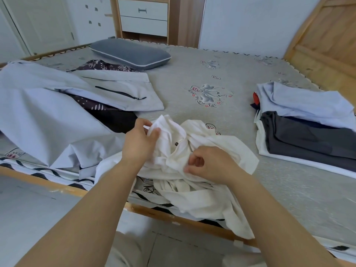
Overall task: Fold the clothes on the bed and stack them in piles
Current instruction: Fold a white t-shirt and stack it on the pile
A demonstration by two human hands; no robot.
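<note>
A crumpled white shirt (210,151) lies at the bed's near edge, part of it hanging over the wooden rail. My left hand (139,143) pinches a raised fold of it near the collar. My right hand (210,164) grips the cloth just right of the collar. To the left sprawls an unfolded pile: a pale blue jacket (48,116) with a zip pocket over dark patterned clothes (113,116). On the right sits a folded stack (306,128) with a light blue piece on top, dark grey below, white at the bottom.
The grey bed cover (192,74) with flower prints stretches across the middle. A grey pillow (131,53) lies at the far side. A wooden headboard (323,45) rises at the right. A white drawer unit (143,16) stands behind the bed.
</note>
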